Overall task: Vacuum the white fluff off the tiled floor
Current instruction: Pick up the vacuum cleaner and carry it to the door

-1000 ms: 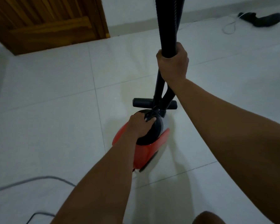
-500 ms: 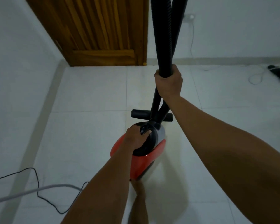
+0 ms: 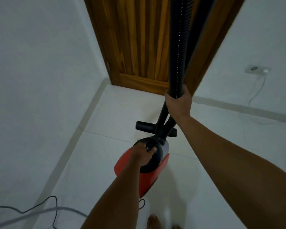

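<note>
**Positioning the vacuum near the corner.** We hold the red-and-black plastic vacuum canister by its black top handle, the fingers of the left hand curled tightly round the grip. The right hand is wrapped round the black ribbed hose and the rigid black tube together, bundling them upright. The black T-shaped floor nozzle lies just beyond the canister; we cannot tell whether it touches the floor.

No white fluff can be made out on the pale, dimly lit white tiled floor, so we judge that suction has not yet begun. To do this step well, we should set the canister down gently, release the hose from the bundle, and lay the nozzle flat on the tiles. We should mind the thin dark cord and the grey cable trailing at lower left, near a bare foot.

Ahead, a brown wooden plank door closes the corner between white walls. At right, a white cable drops from a wall socket.
</note>
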`<state>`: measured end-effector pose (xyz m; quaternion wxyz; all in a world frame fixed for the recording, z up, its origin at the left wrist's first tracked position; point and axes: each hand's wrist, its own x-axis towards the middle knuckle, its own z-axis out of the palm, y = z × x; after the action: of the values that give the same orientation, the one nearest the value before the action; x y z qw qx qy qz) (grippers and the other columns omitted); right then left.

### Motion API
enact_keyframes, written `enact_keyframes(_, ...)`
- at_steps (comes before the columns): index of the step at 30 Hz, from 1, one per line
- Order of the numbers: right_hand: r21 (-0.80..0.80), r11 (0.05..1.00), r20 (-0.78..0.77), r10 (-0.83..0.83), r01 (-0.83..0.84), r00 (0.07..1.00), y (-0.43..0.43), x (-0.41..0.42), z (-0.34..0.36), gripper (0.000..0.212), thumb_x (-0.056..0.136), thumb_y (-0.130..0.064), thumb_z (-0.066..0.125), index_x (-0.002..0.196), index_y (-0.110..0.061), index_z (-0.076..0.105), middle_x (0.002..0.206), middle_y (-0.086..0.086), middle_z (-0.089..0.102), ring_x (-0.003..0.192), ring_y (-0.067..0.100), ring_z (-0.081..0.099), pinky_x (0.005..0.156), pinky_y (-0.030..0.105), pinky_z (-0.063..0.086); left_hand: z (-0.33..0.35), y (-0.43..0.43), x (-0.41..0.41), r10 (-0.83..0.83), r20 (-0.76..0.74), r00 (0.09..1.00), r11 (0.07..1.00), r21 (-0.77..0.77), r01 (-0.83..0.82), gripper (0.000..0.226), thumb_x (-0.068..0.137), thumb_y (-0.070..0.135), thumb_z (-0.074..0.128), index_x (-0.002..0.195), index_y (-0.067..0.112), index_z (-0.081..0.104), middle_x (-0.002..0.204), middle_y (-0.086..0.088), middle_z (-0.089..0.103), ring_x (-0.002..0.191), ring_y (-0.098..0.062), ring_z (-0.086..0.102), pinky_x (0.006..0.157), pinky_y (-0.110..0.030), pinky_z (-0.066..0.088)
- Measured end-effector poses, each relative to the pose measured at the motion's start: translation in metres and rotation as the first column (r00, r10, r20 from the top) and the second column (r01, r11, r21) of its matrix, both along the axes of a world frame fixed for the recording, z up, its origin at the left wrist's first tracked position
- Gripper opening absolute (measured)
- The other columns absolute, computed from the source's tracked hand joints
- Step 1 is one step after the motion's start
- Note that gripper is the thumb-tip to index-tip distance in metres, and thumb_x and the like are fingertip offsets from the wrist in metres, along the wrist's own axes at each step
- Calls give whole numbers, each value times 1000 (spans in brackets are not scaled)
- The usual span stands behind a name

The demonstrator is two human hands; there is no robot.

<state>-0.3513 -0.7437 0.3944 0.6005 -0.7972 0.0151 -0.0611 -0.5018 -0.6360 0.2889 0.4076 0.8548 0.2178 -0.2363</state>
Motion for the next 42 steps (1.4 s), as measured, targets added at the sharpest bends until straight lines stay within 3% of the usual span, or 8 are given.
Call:
enact_keyframes(11, 66, 985, 0, 158, -157, 987, 188, 210, 13, 27, 82, -17, 74, 104, -20, 59, 84, -7, 61, 74, 6, 59, 63, 11, 49, 29, 174, 197, 165, -22, 986, 982, 100, -162, 58, 103, 48, 58, 150, 15, 51, 147, -13, 59, 135, -33, 55, 106, -36, 45)
enact_keyframes(15, 21, 982, 22, 188, -188, 982, 252, 290, -16, 32, 80, -16, 75, 109, -11, 62, 84, -4, 61, 72, 8, 59, 58, 10, 48, 8, 232, 271, 192, -36, 981, 975, 124, -186, 63, 102, 49, 58, 153, 13, 48, 150, -15, 56, 139, -34, 52, 111, -37, 41)
enact_keyframes(20, -77, 978, 53, 200, -195, 978, 325, 364, -25, 34, 80, -18, 75, 111, -12, 63, 80, -9, 55, 74, 9, 57, 66, 21, 53, -5, 305, 343, 222, -63, 973, 969, 129, -212, 63, 102, 51, 57, 153, 14, 47, 147, -15, 59, 135, -34, 55, 109, -39, 43)
enact_keyframes(25, -83, 980, 56, 183, -178, 981, 402, 425, -41, 25, 79, -19, 72, 101, -14, 60, 81, 3, 62, 72, 16, 61, 66, 36, 59, -23, 374, 399, 265, -74, 961, 961, 107, -256, 60, 103, 51, 55, 152, 17, 49, 144, -13, 62, 132, -33, 57, 102, -35, 44)
enact_keyframes(29, -110, 974, 17, 199, -196, 980, 463, 465, -80, 26, 82, -20, 72, 104, -15, 60, 73, -14, 54, 66, -4, 55, 58, 13, 49, -58, 430, 436, 290, -114, 950, 956, 74, -283, 60, 103, 50, 55, 152, 15, 50, 146, -13, 61, 134, -32, 57, 106, -36, 44)
enact_keyframes(34, -156, 968, 20, 200, -194, 980, 526, 502, -157, 37, 81, -20, 74, 115, -12, 60, 81, -15, 55, 70, 4, 52, 64, 21, 50, -128, 488, 477, 260, -204, 944, 965, 52, -255, 61, 104, 48, 54, 149, 7, 50, 137, -17, 66, 125, -32, 62, 92, -31, 48)
enact_keyframes(39, -157, 968, -20, 196, -197, 980, 572, 532, -227, 50, 84, -23, 75, 129, -15, 57, 101, -5, 66, 90, 7, 59, 78, 20, 54, -198, 533, 509, 276, -254, 927, 960, 31, -277, 64, 105, 47, 54, 153, 5, 46, 145, -18, 60, 131, -35, 58, 96, -32, 47)
enact_keyframes(42, -138, 974, -28, 176, -178, 984, 602, 544, -266, 46, 85, -24, 75, 128, -17, 59, 91, -12, 58, 78, 0, 52, 63, 0, 44, -232, 558, 522, 285, -252, 925, 958, 55, -280, 63, 106, 48, 52, 152, 7, 47, 144, -16, 62, 129, -33, 60, 91, -30, 47)
